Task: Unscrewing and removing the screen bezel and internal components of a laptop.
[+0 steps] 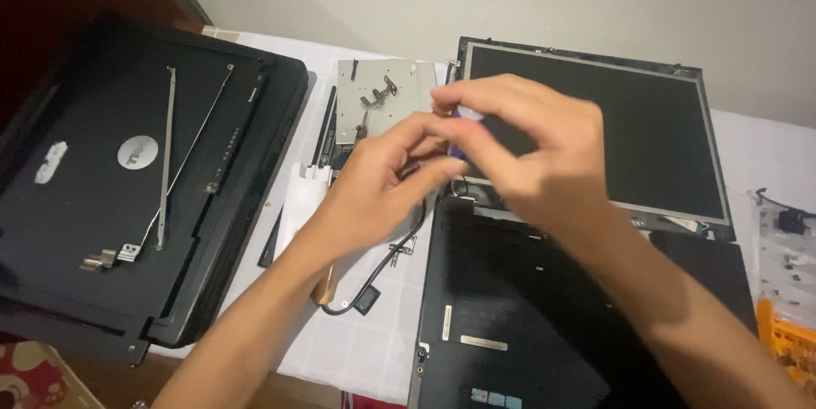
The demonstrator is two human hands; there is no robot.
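Observation:
My left hand [374, 192] and my right hand [531, 150] meet above the table's middle, fingertips pinched together on a small purple-and-white part [456, 147] that blur and fingers mostly hide. Under them lies a dismantled black laptop: its bare screen panel [654, 133] leans back against the wall and its black base [527, 307] lies underside up in front. A black cable [399, 260] with a small connector runs from the hinge area down across the white cloth.
A black laptop lid [127, 188] lies at the left with thin metal hinge rails [167, 158] on it. A silver metal bracket plate [374, 103] sits behind my hands. White cloth [357, 349] covers the table. Bagged small parts [786, 256] and an orange object [786, 341] sit at the right.

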